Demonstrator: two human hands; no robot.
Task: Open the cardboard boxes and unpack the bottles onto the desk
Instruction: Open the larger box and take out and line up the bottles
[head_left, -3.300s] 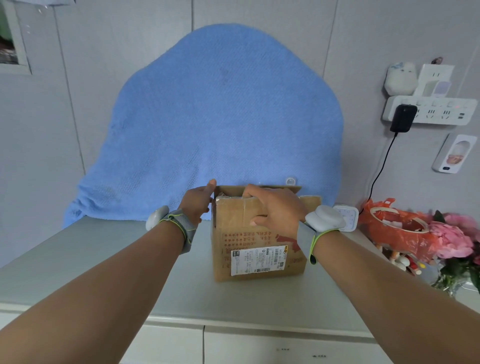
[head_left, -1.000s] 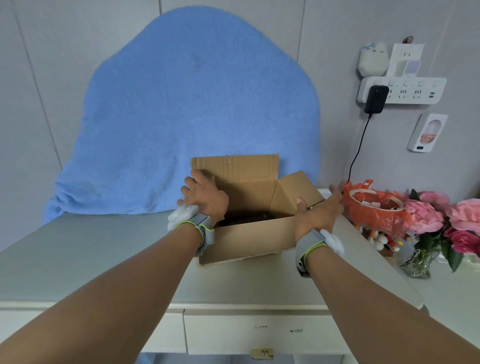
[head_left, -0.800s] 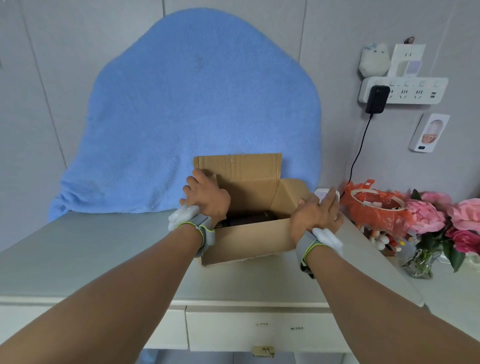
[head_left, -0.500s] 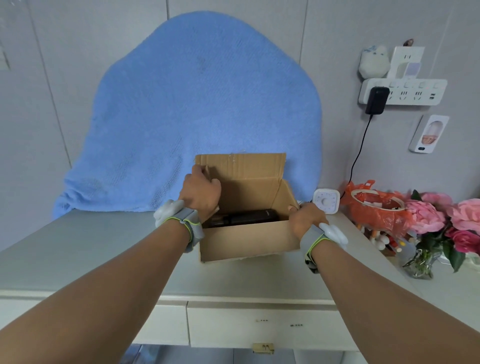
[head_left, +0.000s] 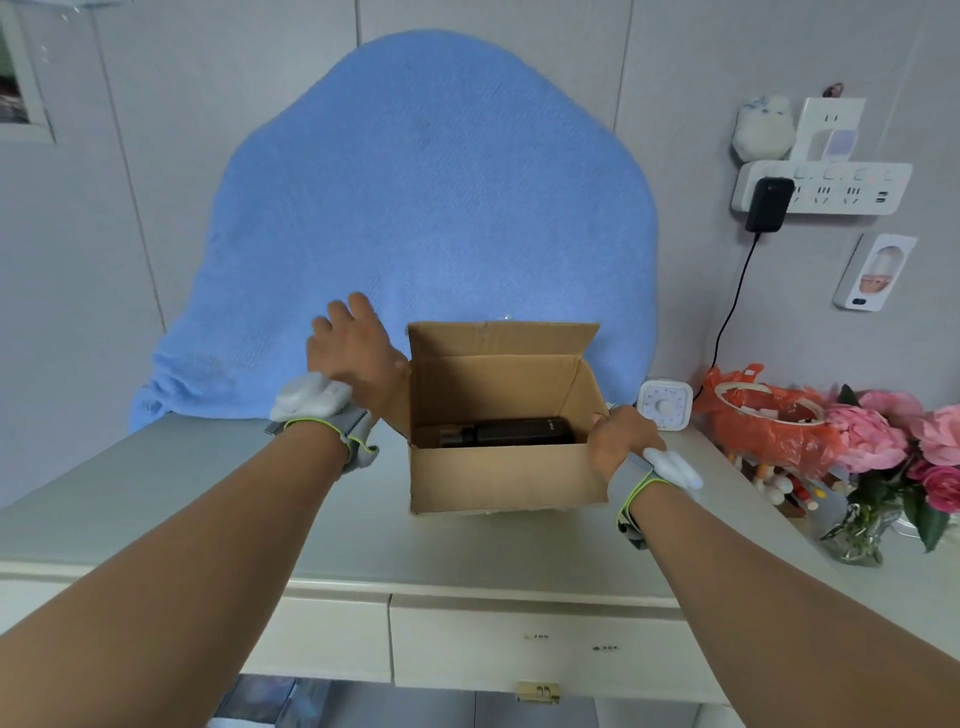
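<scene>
- step in hand, as I judge it: box (head_left: 506, 470) is open, flaps need to stay back, then reach in for the dark bottle (head_left: 506, 432) lying on its side at the bottom
- left hand (head_left: 356, 348): fingers spread, nothing held; palm against the box's left flap, pushing it outward
- right hand (head_left: 621, 439): curled over the box's right front corner, gripping the rim; thumb hidden, so can't tell how tight
- to do it well: keep the rt hand steadying the box on the desk (head_left: 208, 499); flatten the left flap fully; reach in w/ the left hand from above; take the bottle round its middle, lift level so it clears the walls
- bottle sits inside the box, between both hands, lower than either; touching neither
- only one dark shape shows; can't tell if more lie under it
- set-down spot: bare desk left of the box; right of the box is crowded, timer (head_left: 665, 406) just beside it
</scene>
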